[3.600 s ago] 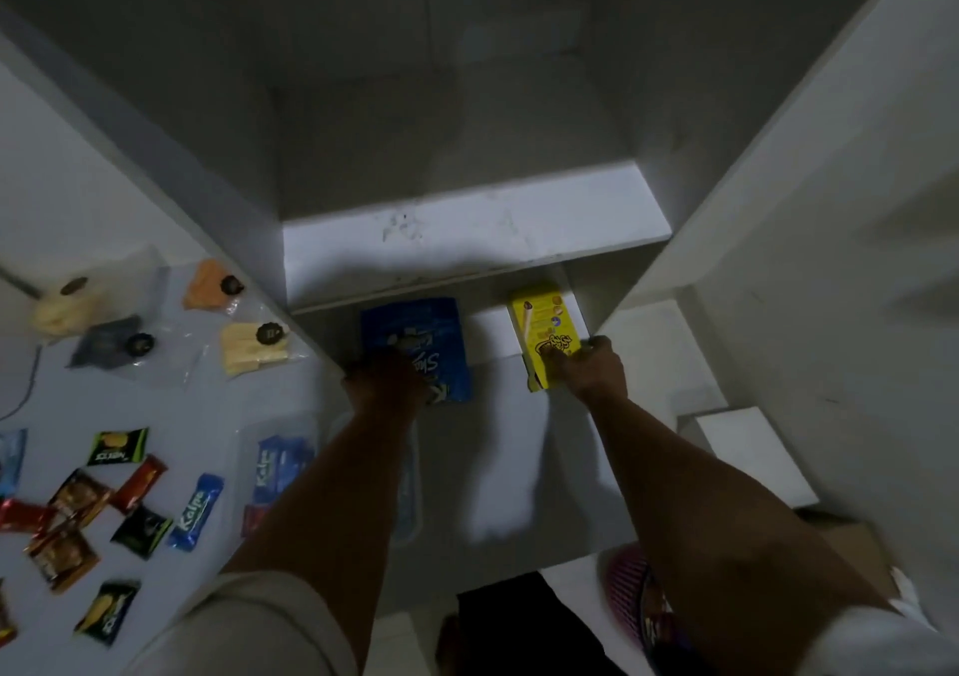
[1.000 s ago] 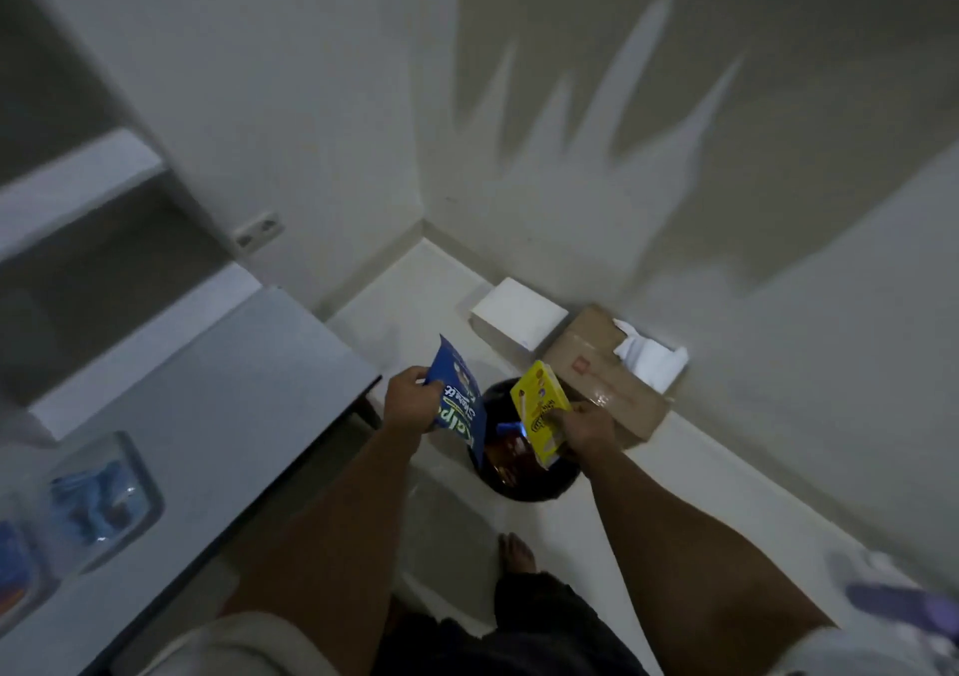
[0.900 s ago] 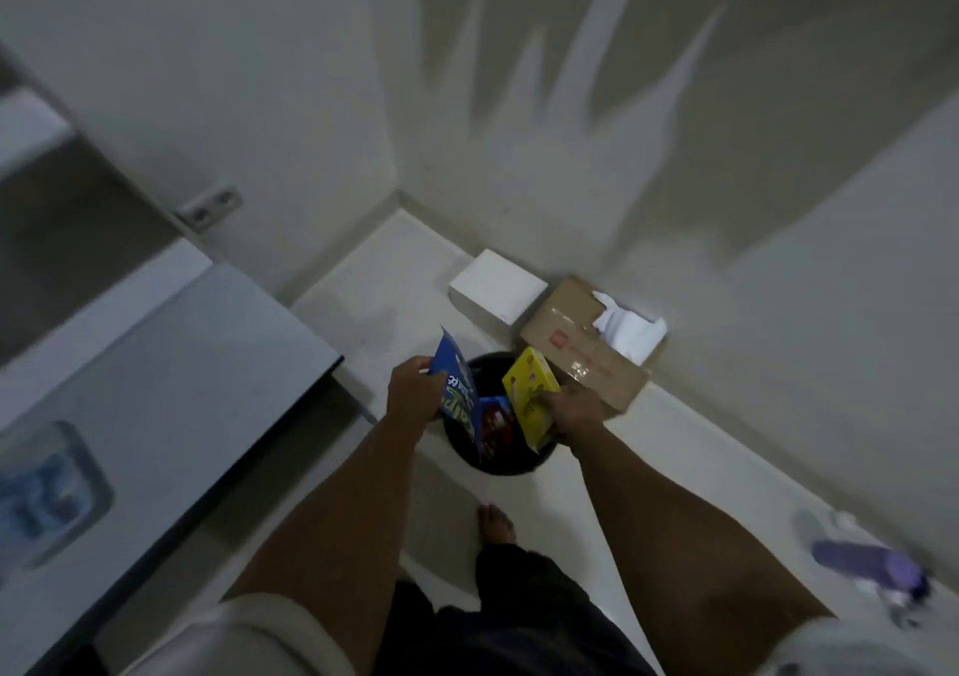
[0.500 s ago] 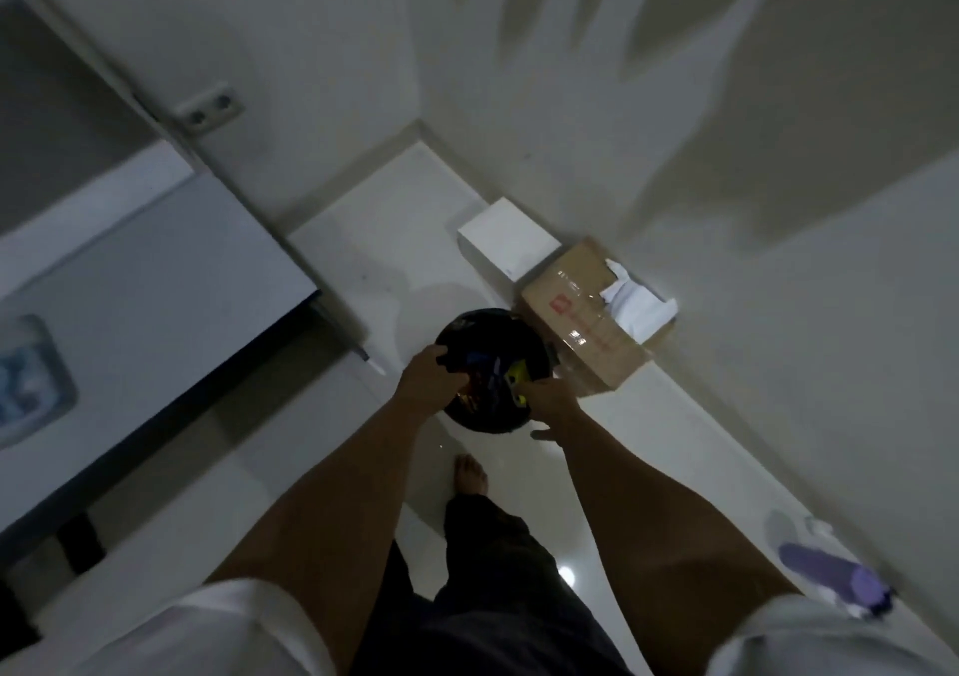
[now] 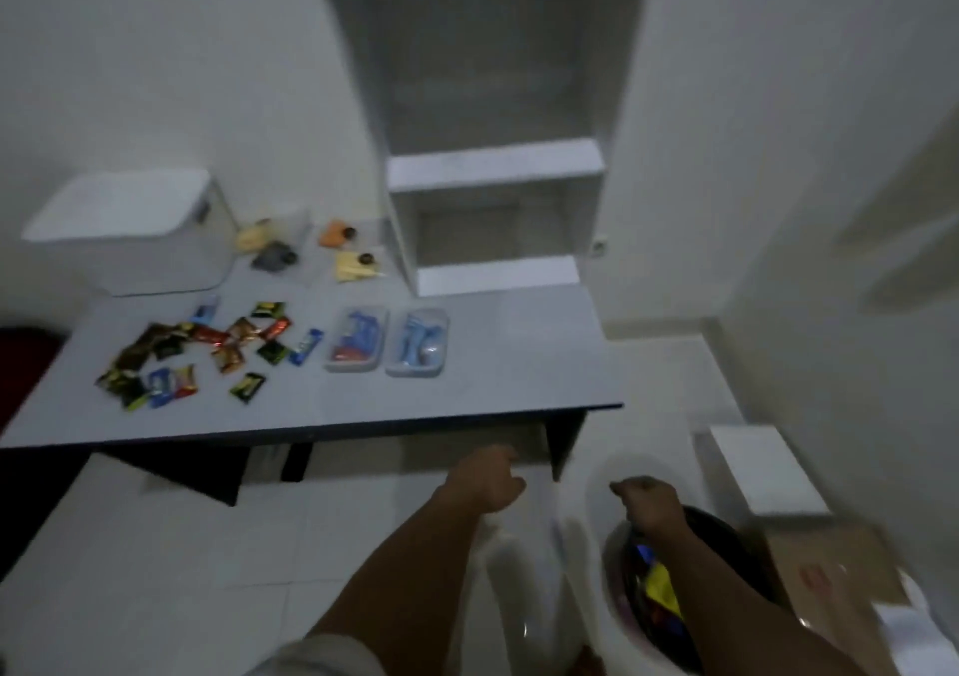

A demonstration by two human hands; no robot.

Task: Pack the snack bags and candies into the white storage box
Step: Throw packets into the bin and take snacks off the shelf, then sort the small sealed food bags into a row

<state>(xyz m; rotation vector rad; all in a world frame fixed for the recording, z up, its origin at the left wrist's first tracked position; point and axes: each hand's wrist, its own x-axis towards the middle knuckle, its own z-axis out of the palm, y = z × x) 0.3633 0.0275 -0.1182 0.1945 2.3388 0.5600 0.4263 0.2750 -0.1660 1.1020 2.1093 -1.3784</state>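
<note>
While both my hands hang low over the floor, the scattered bright-wrapped candies (image 5: 192, 356) lie on the grey tabletop (image 5: 493, 364) up and to my left, with the lidded white plastic storage box (image 5: 135, 232) behind them at the far left corner. My left hand (image 5: 485, 478) is curled and holds nothing I can make out; it is the nearer one. My right hand (image 5: 646, 504), fingers bent, hovers above the black bin (image 5: 726, 535), and whether it holds anything I cannot tell.

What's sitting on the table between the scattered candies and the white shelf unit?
In the head view, two clear plastic containers with blue packets inside stand side by side between the candies and the shelf unit, on the grey table.
</note>
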